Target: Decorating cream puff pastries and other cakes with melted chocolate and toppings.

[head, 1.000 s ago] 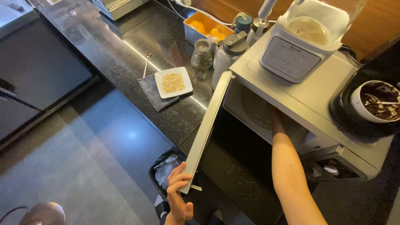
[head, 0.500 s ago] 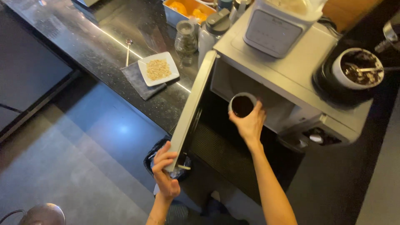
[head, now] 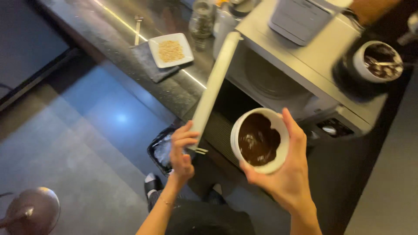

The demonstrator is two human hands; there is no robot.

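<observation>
My right hand (head: 289, 174) holds a white bowl (head: 260, 140) of glossy dark chocolate-like liquid, lifted close to the camera in front of the open microwave (head: 296, 74). My left hand (head: 182, 150) grips the lower edge of the pale microwave door (head: 214, 89), which stands swung open toward me. The microwave cavity behind the bowl looks dark, and the turntable inside shows faintly.
On the dark counter (head: 130, 48) lie a square white plate of crumbs (head: 170, 50) on a dark mat, a spoon (head: 137, 29) and glass jars (head: 201, 19). A white appliance (head: 305, 19) and another dark-filled bowl (head: 378, 61) sit on the microwave. A bin (head: 162, 150) stands on the floor, a stool (head: 30, 213) at lower left.
My right hand has drawn the bowl out of the microwave and up toward the camera. My left hand has stayed on the open door.
</observation>
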